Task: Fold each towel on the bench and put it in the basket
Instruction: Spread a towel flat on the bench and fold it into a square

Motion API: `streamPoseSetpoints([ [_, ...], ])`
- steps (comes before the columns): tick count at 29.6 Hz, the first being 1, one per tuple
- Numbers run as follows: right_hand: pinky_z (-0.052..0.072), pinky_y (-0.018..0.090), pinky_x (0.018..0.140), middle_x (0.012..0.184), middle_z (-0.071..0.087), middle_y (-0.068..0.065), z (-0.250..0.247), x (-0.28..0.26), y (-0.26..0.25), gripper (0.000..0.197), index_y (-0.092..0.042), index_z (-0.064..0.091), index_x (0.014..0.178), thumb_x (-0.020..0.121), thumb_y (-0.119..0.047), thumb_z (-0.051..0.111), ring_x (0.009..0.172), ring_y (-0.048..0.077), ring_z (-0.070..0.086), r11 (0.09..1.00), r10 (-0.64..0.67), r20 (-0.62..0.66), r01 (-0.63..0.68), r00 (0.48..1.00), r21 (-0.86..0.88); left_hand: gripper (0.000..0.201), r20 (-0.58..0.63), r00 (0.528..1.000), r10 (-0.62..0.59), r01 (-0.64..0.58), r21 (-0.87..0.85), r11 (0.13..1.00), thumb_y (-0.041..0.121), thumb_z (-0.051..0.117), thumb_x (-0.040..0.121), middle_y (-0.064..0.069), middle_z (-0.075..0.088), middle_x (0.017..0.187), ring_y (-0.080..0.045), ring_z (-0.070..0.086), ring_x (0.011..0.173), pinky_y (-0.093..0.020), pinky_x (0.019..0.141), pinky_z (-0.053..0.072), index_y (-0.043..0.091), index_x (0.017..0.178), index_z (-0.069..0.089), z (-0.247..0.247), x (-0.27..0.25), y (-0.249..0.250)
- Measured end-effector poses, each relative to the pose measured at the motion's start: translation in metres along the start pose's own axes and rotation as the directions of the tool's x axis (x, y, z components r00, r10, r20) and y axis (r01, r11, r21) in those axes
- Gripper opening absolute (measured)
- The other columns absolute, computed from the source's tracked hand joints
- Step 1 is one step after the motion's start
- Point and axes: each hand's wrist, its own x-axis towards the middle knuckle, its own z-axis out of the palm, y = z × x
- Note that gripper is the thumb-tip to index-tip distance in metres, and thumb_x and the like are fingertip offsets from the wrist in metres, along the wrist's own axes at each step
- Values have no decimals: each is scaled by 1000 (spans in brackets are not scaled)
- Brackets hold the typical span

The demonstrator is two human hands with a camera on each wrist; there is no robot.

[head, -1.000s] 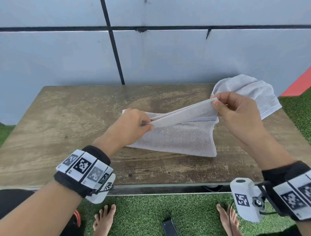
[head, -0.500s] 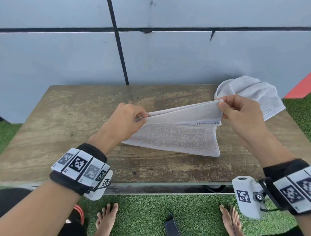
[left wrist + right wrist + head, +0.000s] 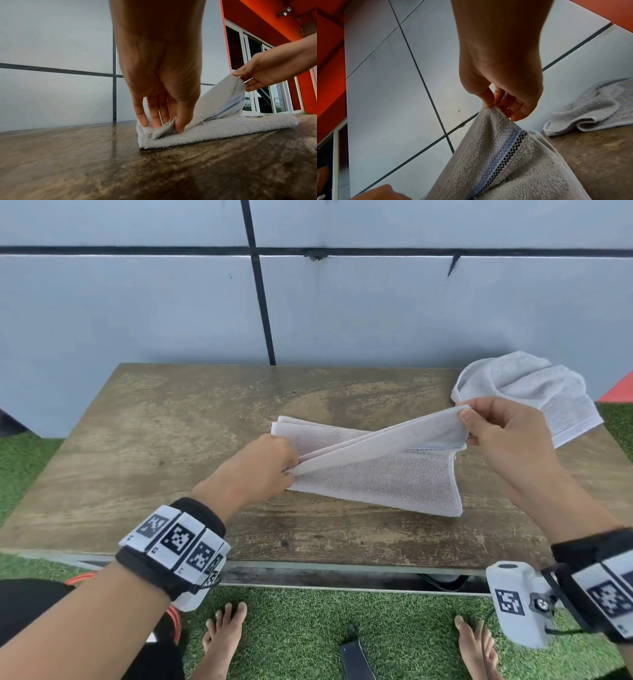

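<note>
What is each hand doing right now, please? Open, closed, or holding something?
Left hand: closed, pinching the low left end of the half-folded towel at the bench.
Right hand: closed, pinching the towel's raised right corner.

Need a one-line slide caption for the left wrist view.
Left hand pins a pale grey terry towel on the worn wooden bench; right hand lifts its corner.

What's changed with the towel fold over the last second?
The left hand has carried its pinched towel corner down to the bench; the right hand still holds its corner raised. The crumpled towel stayed at the far right.
</note>
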Motion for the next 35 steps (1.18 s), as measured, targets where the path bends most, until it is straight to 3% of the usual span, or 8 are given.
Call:
streamPoseSetpoints([
  [7,54,48,97,103,73,14,-2,-1,1,11,-16,73,102,98,-16,63,87,18,63,999,29,2,-29,1000,25,19,-85,993,-83,77,-67,995,19,65,85,0,66,75,-23,64,65,-44,62,57,25,69,58,-2,-5,-22],
  [10,54,48,97,103,72,15,0,-1,3,11,-14,73,103,98,-15,63,88,17,63,998,47,13,-47,999,46,20,-82,993,-83,75,-89,993,15,68,85,-5,69,76,-27,64,64,-45,62,56,23,67,67,-2,-8,-23],
  [13,55,48,97,104,72,18,2,-1,5,10,-18,73,99,98,-15,63,88,18,62,998,37,23,-38,999,42,10,-96,994,-56,46,-97,994,18,73,85,-4,73,87,-25,67,77,-45,72,56,13,83,81,1,-10,-24],
  [17,54,51,96,105,72,20,2,-1,6,13,-25,73,92,97,-17,64,86,18,61,999,25,27,-26,999,33,12,-130,990,-49,32,-126,992,19,77,85,-3,73,98,-23,65,90,-44,83,54,11,94,82,4,-12,-27],
  [24,54,47,95,106,72,17,3,-1,5,12,-24,72,94,98,-17,63,87,17,61,999,25,26,-26,999,25,5,-192,972,-134,92,-212,973,17,82,80,0,69,81,-20,62,73,-41,74,55,14,84,82,2,-15,-27],
  [29,55,44,95,100,71,11,2,1,8,10,-20,72,100,98,-17,62,89,16,62,998,41,21,-42,999,40,5,-226,959,-172,118,-233,965,19,84,78,5,68,69,-8,57,60,-19,54,40,16,78,81,-2,-16,-24],
  [31,55,42,94,98,70,7,1,2,9,10,-18,72,100,98,-17,62,89,16,62,997,50,22,-51,999,60,5,-244,954,-176,115,-245,963,18,83,79,4,69,71,-4,57,59,-17,52,42,14,79,80,-4,-18,-23],
  [35,54,42,92,94,68,5,0,3,13,12,-14,72,104,99,-15,61,86,16,61,995,52,33,-55,998,84,7,-311,940,-138,70,-220,973,14,81,81,0,69,77,-19,62,71,-39,69,56,10,86,78,-4,-20,-27],
])
